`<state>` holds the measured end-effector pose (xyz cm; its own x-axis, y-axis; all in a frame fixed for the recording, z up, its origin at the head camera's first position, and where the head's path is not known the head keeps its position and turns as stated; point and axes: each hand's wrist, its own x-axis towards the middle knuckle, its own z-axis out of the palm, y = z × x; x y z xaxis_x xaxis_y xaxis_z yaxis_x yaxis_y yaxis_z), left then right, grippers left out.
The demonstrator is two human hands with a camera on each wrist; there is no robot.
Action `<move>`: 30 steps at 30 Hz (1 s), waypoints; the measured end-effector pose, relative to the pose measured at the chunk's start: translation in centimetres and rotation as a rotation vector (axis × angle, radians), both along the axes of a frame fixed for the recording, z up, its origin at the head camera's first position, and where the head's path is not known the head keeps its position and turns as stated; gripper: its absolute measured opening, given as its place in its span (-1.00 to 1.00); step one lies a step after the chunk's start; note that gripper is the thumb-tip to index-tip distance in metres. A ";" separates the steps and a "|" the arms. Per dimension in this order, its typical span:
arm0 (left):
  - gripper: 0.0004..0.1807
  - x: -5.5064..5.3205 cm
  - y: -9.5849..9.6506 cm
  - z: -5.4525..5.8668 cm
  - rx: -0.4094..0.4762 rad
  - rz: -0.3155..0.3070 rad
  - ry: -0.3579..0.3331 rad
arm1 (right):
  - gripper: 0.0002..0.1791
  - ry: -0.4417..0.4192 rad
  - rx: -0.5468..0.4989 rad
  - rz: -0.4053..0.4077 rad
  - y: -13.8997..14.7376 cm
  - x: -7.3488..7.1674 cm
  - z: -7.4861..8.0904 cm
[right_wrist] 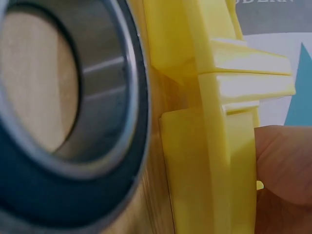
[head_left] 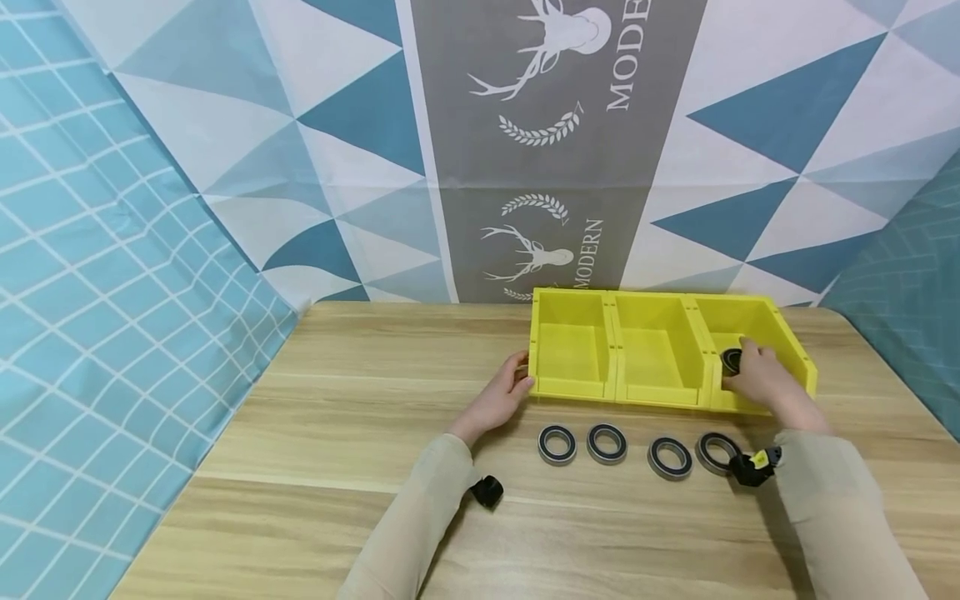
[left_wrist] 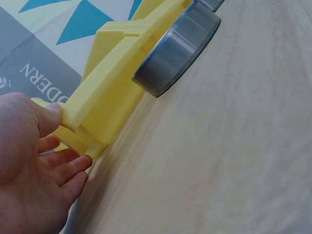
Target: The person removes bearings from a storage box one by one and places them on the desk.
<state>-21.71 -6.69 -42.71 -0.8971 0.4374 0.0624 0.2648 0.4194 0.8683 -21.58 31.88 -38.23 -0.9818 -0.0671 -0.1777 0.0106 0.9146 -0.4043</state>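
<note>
My left hand [head_left: 495, 404] grips the left front corner of a yellow three-compartment bin [head_left: 660, 397]; in the left wrist view the thumb lies over the bin's rim [left_wrist: 92, 100] and the fingers bend beneath. Inside the right compartment, my right hand [head_left: 768, 383] pinches a dark ring-shaped bearing [head_left: 729, 363]. That bearing is partly covered by the fingers, and the bin wall [right_wrist: 214, 161] hides it in the right wrist view. Nearer me, two bearings [head_left: 543, 445] lie before the left part of the bin, and two more [head_left: 654, 458] before its right part.
The bin stands at the back of the wooden table [head_left: 322, 433], close to a patterned cloth backdrop [head_left: 480, 167]. Blue gridded cloth [head_left: 112, 275] hangs at the left. A black wrist camera [head_left: 752, 468] overlaps the rightmost bearing; another camera [head_left: 488, 492] sits at the left wrist.
</note>
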 end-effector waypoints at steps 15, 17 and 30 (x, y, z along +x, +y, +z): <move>-0.46 -0.1 0.0 0.0 0.027 -0.009 0.011 | -0.26 0.045 0.050 0.036 -0.4 -0.4 -0.2; -0.46 -0.1 -0.1 -0.1 0.021 -0.007 0.005 | -0.28 0.051 0.050 0.036 -0.5 -0.3 -0.3; -0.45 -0.1 -0.1 -0.1 0.004 0.000 -0.007 | -0.37 0.050 0.049 0.024 -0.5 -0.2 -0.3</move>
